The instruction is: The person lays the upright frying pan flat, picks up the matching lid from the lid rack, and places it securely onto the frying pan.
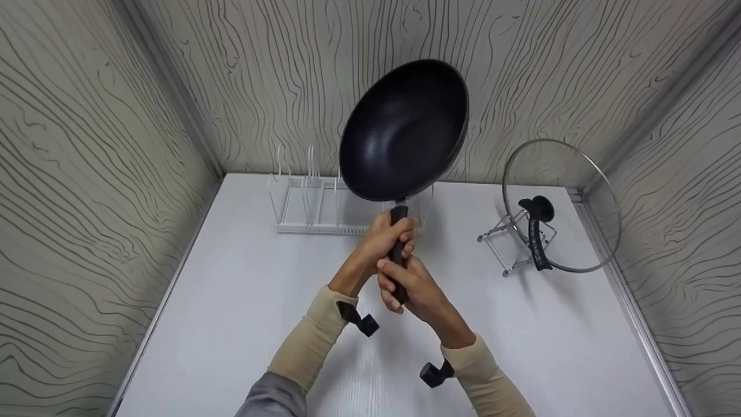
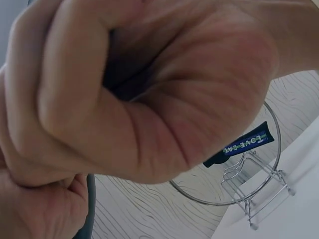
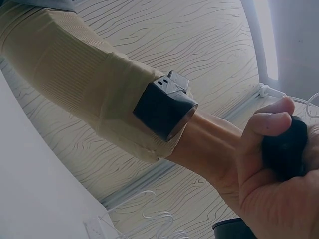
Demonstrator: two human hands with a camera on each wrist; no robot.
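A dark frying pan (image 1: pixel 408 130) is held up above the table, its bowl tilted toward the head camera and its black handle (image 1: pixel 399 215) pointing down. My left hand (image 1: pixel 389 234) grips the handle near the pan. Just below it, my right hand (image 1: pixel 414 286) holds the lower end of the same handle. In the left wrist view the left hand (image 2: pixel 164 104) fills much of the picture with its fingers curled. A white wire rack (image 1: pixel 321 227) stands behind the hands at the table's back edge, partly hidden by the pan.
At the right, a glass lid (image 1: pixel 587 267) with a black knob and handle (image 1: pixel 538 240) leans in a small metal wire stand (image 1: pixel 495 249). The white table (image 1: pixel 249 324) is enclosed by wood-patterned walls (image 1: pixel 75 191) at the back and both sides.
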